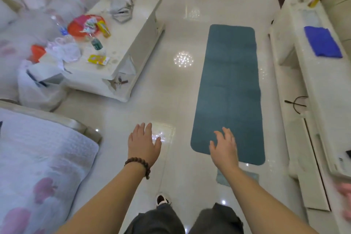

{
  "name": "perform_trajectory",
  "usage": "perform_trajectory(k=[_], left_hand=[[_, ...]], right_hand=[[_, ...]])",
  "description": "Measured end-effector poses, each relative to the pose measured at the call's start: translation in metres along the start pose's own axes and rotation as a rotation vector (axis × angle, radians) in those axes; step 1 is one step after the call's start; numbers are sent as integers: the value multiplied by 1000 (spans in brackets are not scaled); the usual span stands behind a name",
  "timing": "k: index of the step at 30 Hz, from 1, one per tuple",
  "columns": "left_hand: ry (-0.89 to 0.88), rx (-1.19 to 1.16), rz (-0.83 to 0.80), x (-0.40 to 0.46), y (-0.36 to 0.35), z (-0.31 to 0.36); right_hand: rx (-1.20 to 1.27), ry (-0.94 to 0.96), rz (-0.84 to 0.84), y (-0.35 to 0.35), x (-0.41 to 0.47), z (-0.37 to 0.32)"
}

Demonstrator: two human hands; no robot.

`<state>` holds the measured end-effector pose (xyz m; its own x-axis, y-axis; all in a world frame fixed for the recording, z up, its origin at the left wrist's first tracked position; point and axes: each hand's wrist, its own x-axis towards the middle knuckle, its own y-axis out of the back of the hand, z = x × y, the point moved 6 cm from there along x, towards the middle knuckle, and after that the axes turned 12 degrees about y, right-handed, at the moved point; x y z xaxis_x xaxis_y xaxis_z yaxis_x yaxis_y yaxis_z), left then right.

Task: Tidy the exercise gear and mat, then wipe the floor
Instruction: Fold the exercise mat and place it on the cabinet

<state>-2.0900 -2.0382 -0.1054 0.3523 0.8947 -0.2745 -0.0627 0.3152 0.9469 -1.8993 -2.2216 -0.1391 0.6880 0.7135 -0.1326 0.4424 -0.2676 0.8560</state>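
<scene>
A teal exercise mat (228, 81) lies flat and unrolled on the glossy white floor (171, 91), running away from me. My right hand (225, 148) hovers over the mat's near left corner, fingers spread, holding nothing. My left hand (143, 141), with a bead bracelet on the wrist, is stretched out over bare floor to the left of the mat, also spread and holding nothing. A blue folded cloth (322, 42) rests on the white cabinet at the right. No other exercise gear shows.
A white coffee table (133, 43) with bags, bottles and wrappers stands left of the mat. A sofa with a quilted cover (38, 157) fills the lower left. A long white TV cabinet (303, 81) lines the right side. My shoe (161, 199) is on the floor below.
</scene>
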Motion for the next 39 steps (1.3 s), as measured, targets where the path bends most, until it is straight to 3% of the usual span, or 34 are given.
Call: perform_trajectory(k=[6,15,21,28,39], left_hand=[[-35,-47,-29,79,31,-6],[-213,-49,-47,206,36,75],[-387,45,-39,330,39,178],[-553,185,-40,484,72,325],[-831,332,-121,564,61,504]], right_hand=[[-24,-15,2,-8,57,-54],[1,-142,112,-11,171,-45],[76,-308,195,-2,290,-1],[131,-497,306,59,441,53],[219,-715,412,101,519,100]])
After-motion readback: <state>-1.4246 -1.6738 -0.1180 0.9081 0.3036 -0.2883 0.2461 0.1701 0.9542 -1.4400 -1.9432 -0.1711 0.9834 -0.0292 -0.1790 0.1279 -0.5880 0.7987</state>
